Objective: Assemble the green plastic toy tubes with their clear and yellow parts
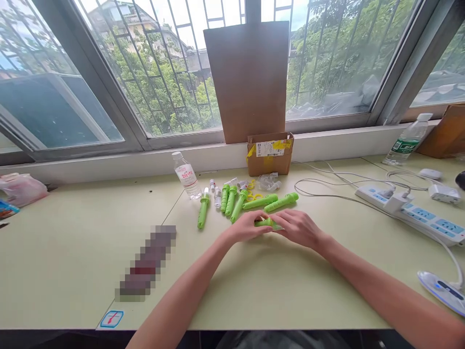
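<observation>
My left hand [250, 227] is closed around a green plastic tube [267, 222], lying crosswise low over the table. The fingers of my right hand [298, 224] are closed at the tube's right end, where a clear part [277, 226] shows; they hide most of it. Just beyond my hands lie two similar green tubes, one [260, 201] pointing right and another [282, 202] beside it. More green tubes [239, 206] lie to the left, and one [203, 211] with a clear tip is farthest left. Small yellow rings [254, 197] and clear plastic pieces [269, 182] sit behind them.
A water bottle [187, 175] and an opened cardboard box [271, 157] stand at the back. On the right are a power strip [417, 213], cables, and another bottle [407, 140]. A blurred dark object [148, 261] lies left, with a pink bag [23, 189] farther off.
</observation>
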### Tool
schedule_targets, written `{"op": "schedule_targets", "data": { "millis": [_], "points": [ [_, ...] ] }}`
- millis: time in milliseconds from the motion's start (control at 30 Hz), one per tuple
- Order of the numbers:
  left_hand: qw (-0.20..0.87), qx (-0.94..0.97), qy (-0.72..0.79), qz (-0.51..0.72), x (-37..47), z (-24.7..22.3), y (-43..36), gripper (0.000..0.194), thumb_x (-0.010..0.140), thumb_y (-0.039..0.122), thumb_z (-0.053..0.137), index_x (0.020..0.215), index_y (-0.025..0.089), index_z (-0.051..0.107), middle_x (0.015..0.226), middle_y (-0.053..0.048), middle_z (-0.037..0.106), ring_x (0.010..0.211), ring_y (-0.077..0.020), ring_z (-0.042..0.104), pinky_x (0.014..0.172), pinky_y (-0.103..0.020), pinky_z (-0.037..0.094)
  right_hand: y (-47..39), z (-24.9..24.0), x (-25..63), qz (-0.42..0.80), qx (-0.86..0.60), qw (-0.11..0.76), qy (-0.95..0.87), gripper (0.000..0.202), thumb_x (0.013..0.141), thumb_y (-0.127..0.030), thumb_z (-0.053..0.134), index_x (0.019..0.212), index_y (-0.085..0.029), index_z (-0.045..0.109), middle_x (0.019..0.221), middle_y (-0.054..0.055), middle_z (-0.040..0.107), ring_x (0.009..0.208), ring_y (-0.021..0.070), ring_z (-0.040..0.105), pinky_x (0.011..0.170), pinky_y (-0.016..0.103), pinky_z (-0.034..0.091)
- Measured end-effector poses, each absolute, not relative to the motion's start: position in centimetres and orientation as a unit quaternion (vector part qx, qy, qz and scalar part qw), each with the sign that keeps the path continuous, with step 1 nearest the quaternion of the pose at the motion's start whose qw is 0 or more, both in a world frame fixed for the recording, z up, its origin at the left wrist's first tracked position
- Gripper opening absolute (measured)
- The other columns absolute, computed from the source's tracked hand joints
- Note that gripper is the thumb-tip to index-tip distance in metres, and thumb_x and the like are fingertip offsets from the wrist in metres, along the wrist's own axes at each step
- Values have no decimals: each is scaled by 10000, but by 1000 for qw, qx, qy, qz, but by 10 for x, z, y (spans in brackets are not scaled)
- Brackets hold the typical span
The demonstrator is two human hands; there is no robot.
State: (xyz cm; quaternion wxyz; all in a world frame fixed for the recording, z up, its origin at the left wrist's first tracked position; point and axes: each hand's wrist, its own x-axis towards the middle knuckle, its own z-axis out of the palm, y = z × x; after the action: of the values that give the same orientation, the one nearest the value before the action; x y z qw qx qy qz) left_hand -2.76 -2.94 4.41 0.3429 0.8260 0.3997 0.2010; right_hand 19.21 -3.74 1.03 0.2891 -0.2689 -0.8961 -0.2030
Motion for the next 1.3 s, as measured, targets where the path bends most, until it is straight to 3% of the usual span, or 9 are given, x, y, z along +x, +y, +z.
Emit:
{"op": "schedule_targets", "data": {
  "millis": [133,400,767,933,1167,1300],
  "points": [
    [368,829,380,183,-29,46,-28,358,770,430,621,1052,209,621,996,-13,640,931,-178,568,814,-270,446,-38,13,193,-222,-255,279,-899,275,939,-324,487,1108,-130,585,811,65,645,699,162,566,575,280,392],
    [316,852,379,173,-24,44,-29,259,746,372,640,919,190,576,848,13,598,775,-144,532,684,-256,425,-44,17,193,-237,-260,229,-908,314,955,-336,445,1161,-127,556,775,54,627,634,158,552,525,298,346],
    [263,866,387,177,-21,38,-31,262,709,357,679,804,191,500,771,35,539,707,-122,468,606,-229,358,-47,14,192,-220,-294,206,-907,379,965,-434,377,1010,-126,594,625,26,576,521,130,523,447,296,202],
    [257,865,389,185,-20,37,-30,249,709,338,677,805,189,501,770,37,528,705,-118,451,616,-230,348,-48,13,192,-169,-323,203,-909,373,947,-462,408,1010,-139,585,652,29,591,520,126,508,461,282,203],
    [380,849,349,118,-33,48,-25,251,741,340,647,877,183,506,799,29,502,713,-111,440,606,-223,358,-51,22,187,-46,-344,193,-918,319,868,-425,553,1078,-185,567,729,27,630,543,132,512,504,266,253],
    [336,855,371,134,-33,45,-26,213,750,319,623,853,183,496,803,24,522,710,-115,451,607,-233,358,-52,25,190,-30,-348,187,-918,280,856,-344,565,1096,-199,553,775,30,635,574,136,525,505,262,250]
  ]
}}
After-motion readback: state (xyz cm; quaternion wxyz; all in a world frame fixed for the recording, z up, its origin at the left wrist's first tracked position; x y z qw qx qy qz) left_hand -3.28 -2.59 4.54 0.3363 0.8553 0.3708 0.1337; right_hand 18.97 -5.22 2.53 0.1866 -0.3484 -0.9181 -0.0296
